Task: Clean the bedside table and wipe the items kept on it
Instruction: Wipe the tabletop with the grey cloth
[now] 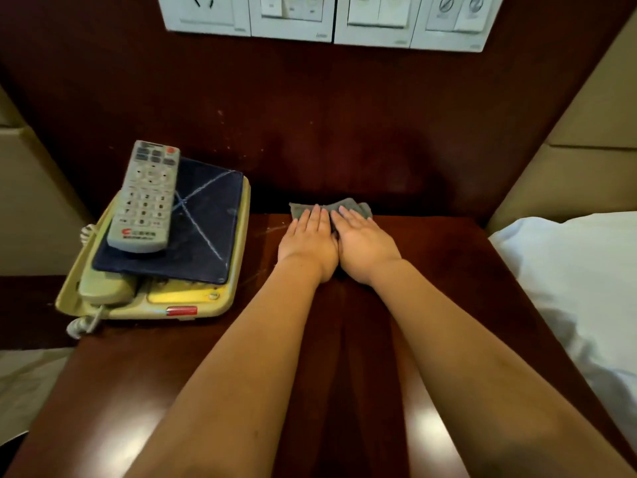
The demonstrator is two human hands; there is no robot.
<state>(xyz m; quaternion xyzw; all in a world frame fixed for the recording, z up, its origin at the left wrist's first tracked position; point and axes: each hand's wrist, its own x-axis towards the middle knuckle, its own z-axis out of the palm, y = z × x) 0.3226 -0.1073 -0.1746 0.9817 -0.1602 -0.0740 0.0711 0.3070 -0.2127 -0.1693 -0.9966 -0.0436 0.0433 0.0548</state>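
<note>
A dark red wooden bedside table (pixel 431 270) fills the middle of the view. A grey cloth (pixel 348 205) lies at its back edge against the wall panel. My left hand (pixel 308 241) and my right hand (pixel 365 248) lie side by side, palms down, fingers flat and pressed on the cloth. On the left of the table stands a yellowed telephone (pixel 193 301). A dark blue folder (pixel 203 229) lies on top of it, and a grey remote control (pixel 146 198) rests on the folder.
A white switch and socket panel (pixel 327 15) is on the wall above. A white pillow (pixel 579 281) borders the table's right side. Beige padded headboards (pixel 586 167) stand on both sides. The phone's coiled cord (pixel 81 326) hangs at the left edge.
</note>
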